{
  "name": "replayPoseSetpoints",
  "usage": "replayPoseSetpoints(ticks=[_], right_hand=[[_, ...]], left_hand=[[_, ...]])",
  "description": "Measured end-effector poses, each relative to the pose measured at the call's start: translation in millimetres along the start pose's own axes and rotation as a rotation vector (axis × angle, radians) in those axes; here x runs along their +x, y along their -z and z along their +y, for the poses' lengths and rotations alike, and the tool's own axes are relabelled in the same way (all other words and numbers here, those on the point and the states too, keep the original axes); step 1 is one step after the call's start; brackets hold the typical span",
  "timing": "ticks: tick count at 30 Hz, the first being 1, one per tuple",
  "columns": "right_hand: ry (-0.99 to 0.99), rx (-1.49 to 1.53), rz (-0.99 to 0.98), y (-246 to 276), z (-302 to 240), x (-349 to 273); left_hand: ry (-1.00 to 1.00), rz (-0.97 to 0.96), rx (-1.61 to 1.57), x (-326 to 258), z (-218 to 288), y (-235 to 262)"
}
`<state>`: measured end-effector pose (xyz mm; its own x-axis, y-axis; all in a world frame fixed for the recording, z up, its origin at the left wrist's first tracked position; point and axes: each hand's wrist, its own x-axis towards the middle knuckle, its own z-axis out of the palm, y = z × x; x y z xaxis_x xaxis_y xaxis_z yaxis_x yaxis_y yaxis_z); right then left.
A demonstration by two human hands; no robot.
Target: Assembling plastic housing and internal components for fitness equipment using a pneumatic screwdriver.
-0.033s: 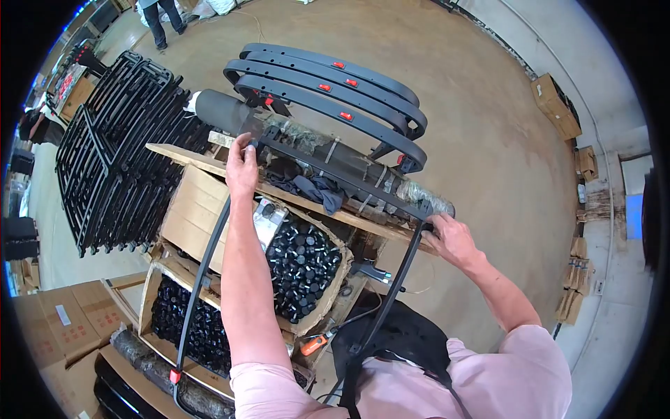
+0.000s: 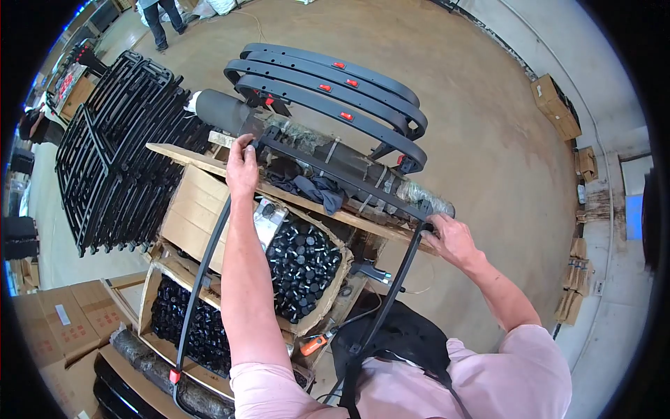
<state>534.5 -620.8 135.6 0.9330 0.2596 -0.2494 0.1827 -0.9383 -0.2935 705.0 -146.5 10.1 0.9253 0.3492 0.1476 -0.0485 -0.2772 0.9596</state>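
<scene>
A black tubular metal frame (image 2: 349,179) lies before me, its far crossbar over a padded roll (image 2: 227,112). My left hand (image 2: 241,167) is closed at the frame's far left corner, thumb and fingers on a small black round knob (image 2: 253,143). At the right corner my right hand (image 2: 452,239) pinches another black knob (image 2: 428,227), partly hidden by the fingers. Beneath the frame, an open carton (image 2: 343,269) holds many black round-headed knobs with metal studs. A second carton (image 2: 145,307) to the left holds small black parts.
Curved black frames (image 2: 328,87) with red clips stand beyond the roll. Many black frames (image 2: 118,153) are stacked at left. A dark cloth (image 2: 317,192) lies by the crossbar. An orange-handled tool (image 2: 315,344) and a power tool (image 2: 373,272) lie near me. Far left, another person (image 2: 159,21) stands.
</scene>
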Motion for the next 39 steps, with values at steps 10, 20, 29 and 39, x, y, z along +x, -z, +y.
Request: replayPoseSetpoints(ticks=[10, 20, 29, 39], right_hand=[[-0.087, -0.129, -0.073, 3.5, -10.2, 14.9], [-0.097, -0.298, -0.234, 14.9, -14.6, 20.7], [-0.028, -0.657, -0.570, 33.4, -26.1, 10.1], [0.240, -0.488, -0.037, 18.9, -13.8, 5.6]], left_hand=[[0.081, 0.020, 0.305, -2.2, 19.5, -5.1], [0.067, 0.001, 0.196, 0.5, 6.0, 4.7], [-0.021, 0.015, 0.198, -8.4, 6.9, 4.2], [0.030, 0.062, 0.280, -0.2, 10.3, -0.9]])
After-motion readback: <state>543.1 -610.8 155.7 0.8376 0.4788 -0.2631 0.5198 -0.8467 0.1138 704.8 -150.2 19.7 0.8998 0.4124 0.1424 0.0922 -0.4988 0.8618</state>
